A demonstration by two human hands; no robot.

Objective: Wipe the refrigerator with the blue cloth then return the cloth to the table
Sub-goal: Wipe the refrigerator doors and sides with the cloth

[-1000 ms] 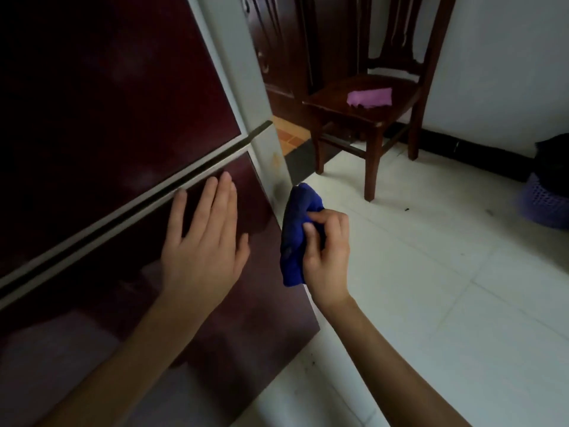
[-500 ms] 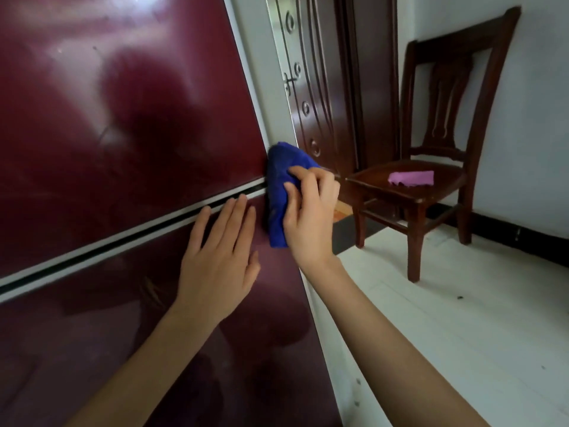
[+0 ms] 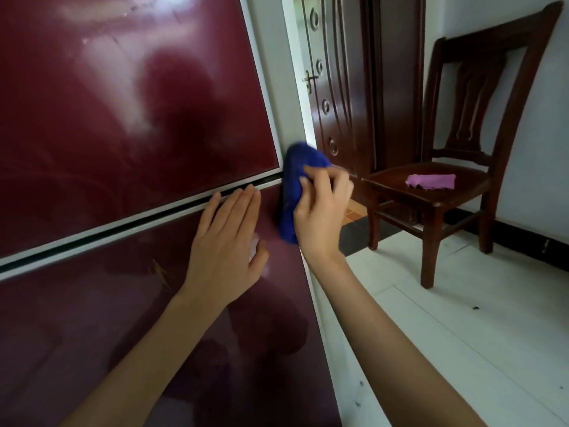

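Cloth (image 3: 292, 180) against refrigerator (image 3: 123, 118) (right hand (image 3: 320, 217) gripping).

blue cloth (image 3: 292, 177): blurred, partly behind right hand (image 3: 320, 220) | refrigerator (image 3: 123, 134): cut off left, top, bottom

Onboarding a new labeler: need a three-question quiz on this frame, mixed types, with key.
1. True or false: the left hand lies flat on the lower refrigerator door.
2. Which hand grips the blue cloth? A) left B) right C) both
3. Fill in: the pink cloth lies on the ____.
Key: 1 true; 2 B, the right hand; 3 chair.
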